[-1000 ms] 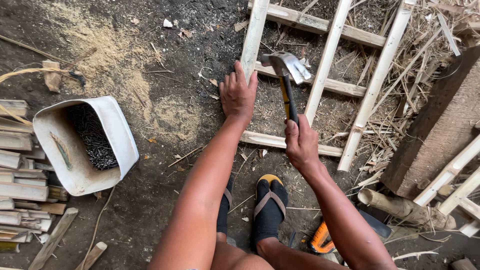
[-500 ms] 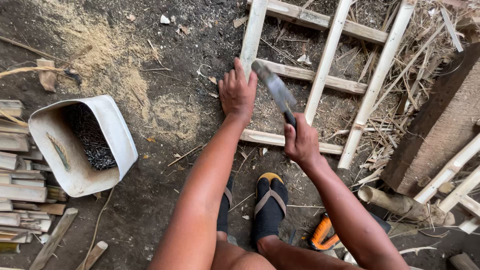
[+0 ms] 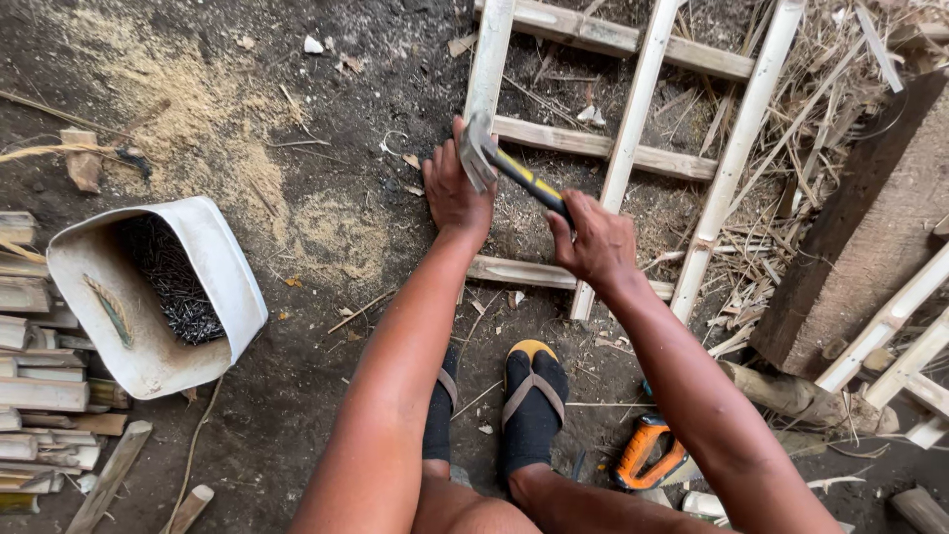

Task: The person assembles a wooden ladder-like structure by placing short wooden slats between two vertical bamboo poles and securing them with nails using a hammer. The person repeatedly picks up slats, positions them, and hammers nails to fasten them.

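Observation:
My right hand [image 3: 596,240] grips the black-and-yellow handle of a claw hammer [image 3: 499,163], whose metal head is down at the left rail of a pale wooden slat frame [image 3: 633,148] lying on the dirt. My left hand [image 3: 455,190] rests on that left rail just below the hammer head, fingers pinched at the wood; what they hold is too small to see. My feet in black sandals [image 3: 532,400] stand just below the frame's lower crosspiece [image 3: 522,272].
A white plastic tub [image 3: 213,272] lying on its side holds several dark nails at left. Cut wooden slats [image 3: 30,366] are stacked at the left edge. An orange-handled tool [image 3: 647,452] lies by my right foot. A thick timber beam [image 3: 870,227] and straw lie at right.
The hammer has swung down and leftward from above the frame's middle onto the left rail beside my left hand. The left hand has stayed on the rail.

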